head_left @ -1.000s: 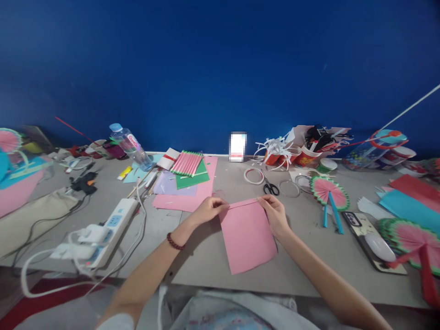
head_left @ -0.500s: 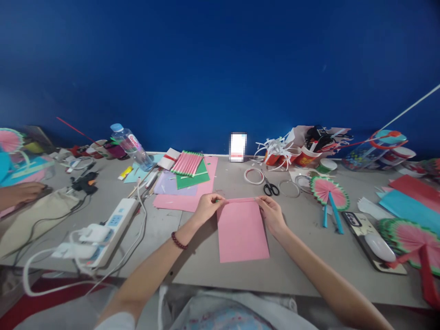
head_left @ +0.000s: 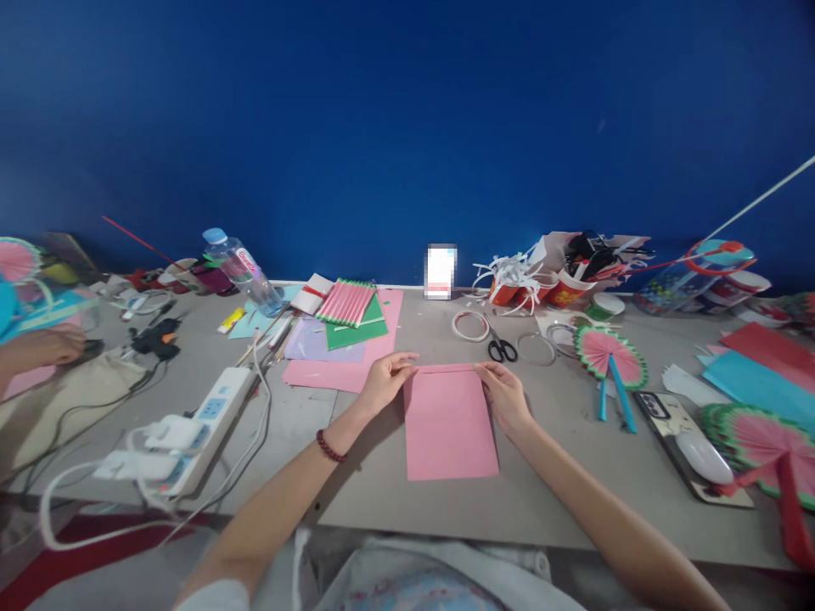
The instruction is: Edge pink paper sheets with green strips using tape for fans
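The desk [head_left: 497,513] met a blue wall [head_left: 356,127]. Before me, my left hand [head_left: 384,384] and right hand [head_left: 506,395] pinched the pink paper [head_left: 451,428] at its top corners. One thin fold [head_left: 446,369] looked done; the rest was unfolded.

- Lower centre: pink rectangular paper sheet [head_left: 451,424] is looking matt.
- Centre left: clear cylindrical plastic bottle [head_left: 247,273] is looking glossy.
- Lower right: white oval plastic mouse [head_left: 704,456] is looking smooth.
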`<state>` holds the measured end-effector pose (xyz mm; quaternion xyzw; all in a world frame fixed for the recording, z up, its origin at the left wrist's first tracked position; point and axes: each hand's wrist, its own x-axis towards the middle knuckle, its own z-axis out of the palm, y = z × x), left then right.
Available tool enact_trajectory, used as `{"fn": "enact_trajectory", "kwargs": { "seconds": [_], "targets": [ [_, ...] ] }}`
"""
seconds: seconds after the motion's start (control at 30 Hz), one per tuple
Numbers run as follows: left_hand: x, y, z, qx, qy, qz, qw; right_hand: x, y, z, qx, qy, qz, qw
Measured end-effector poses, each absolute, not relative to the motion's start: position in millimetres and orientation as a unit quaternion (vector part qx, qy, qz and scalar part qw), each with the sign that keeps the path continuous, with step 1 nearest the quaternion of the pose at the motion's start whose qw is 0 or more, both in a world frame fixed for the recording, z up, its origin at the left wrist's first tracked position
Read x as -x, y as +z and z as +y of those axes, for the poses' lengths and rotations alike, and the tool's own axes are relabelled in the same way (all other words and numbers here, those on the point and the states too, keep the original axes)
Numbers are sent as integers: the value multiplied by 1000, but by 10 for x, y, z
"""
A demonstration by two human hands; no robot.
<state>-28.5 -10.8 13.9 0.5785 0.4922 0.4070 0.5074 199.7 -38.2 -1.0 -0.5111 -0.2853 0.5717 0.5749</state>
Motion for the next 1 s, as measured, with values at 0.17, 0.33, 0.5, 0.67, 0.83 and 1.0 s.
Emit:
{"fn": "enact_trajectory", "kwargs": {
  "seconds": [0.17, 0.33, 0.5, 0.67, 0.83, 1.0],
  "targets": [
    [281, 148, -137, -597, 413, 481, 492, -1995, -13, -381, 513, 563, -290, 579],
    [277, 207, -160, -573, 420, 444, 546, -2016, -8, -371, 497, 571, -272, 594],
    [269, 228, -154, -527, 439, 459, 564, -2023, 19, -367, 483, 579, -261, 603],
    [270, 215, -142, -473, 462, 491, 567, -2017, 29, -373, 480, 583, -262, 601],
    [273, 197, -158, -487, 486, 498, 528, -2018, 1, -358, 491, 567, -290, 594],
    [296, 179, -142, -491, 501, 510, 497, -2043, -29, -328, 521, 536, -350, 565]
  ]
}}
